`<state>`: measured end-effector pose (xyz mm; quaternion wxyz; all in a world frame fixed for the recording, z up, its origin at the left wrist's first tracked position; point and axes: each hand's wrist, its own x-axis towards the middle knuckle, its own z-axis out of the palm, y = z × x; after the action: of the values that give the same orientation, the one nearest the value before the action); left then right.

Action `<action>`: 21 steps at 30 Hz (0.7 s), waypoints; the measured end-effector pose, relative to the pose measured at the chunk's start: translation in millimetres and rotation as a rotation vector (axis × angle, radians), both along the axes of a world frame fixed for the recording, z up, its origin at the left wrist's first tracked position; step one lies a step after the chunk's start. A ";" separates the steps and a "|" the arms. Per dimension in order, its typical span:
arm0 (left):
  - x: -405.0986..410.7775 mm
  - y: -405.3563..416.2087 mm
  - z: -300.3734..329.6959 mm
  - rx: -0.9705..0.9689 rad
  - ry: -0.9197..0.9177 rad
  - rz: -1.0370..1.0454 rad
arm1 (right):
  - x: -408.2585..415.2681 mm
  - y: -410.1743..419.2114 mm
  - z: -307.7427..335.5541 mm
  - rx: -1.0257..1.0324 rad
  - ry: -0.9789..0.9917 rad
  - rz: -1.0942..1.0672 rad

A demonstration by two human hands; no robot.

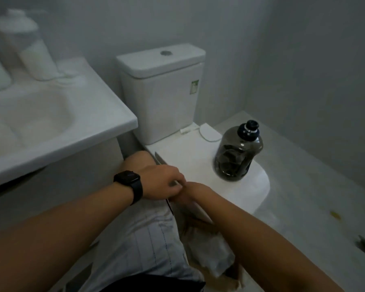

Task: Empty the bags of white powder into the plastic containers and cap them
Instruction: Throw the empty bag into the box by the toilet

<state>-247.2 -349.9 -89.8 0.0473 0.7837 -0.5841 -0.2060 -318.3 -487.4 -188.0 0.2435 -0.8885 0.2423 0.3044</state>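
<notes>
Both hands' grip unclear, left hand (163,182) over right hand (190,193) at toilet lid (196,157) edge.

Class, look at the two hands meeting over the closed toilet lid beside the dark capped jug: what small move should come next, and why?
Probably take the cap off the dark jug. It stands capped on the toilet lid, so no powder can go in. Both hands, left hand and right hand, are together by the bag; what they hold is blurred.

A home bathroom: toilet cistern (161,95), white washbasin (57,125), plain walls.
</notes>
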 end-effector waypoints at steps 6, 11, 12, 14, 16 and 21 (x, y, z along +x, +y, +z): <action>20.1 43.2 69.4 -0.207 -0.153 0.196 | 39.1 27.0 121.7 -0.251 -0.114 0.131; 43.2 83.5 139.8 -0.421 -0.218 0.344 | 66.3 50.2 216.3 -0.414 -0.325 0.106; 47.4 93.0 155.4 -0.469 -0.205 0.372 | 71.7 55.2 232.2 -0.445 -0.382 0.113; 57.2 118.4 180.8 -0.539 -0.186 0.459 | 81.2 71.4 259.4 -0.495 -0.462 0.134; 69.6 143.6 197.6 -0.577 -0.190 0.545 | 89.9 87.1 282.1 -0.520 -0.507 0.169; 90.9 208.9 214.0 -0.603 -0.231 0.742 | 121.5 136.8 316.2 -0.556 -0.613 0.252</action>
<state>-156.3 -141.0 124.2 0.2771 0.9081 -0.3003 0.0910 -196.8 -350.6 128.1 0.0164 -0.9922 0.1213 -0.0233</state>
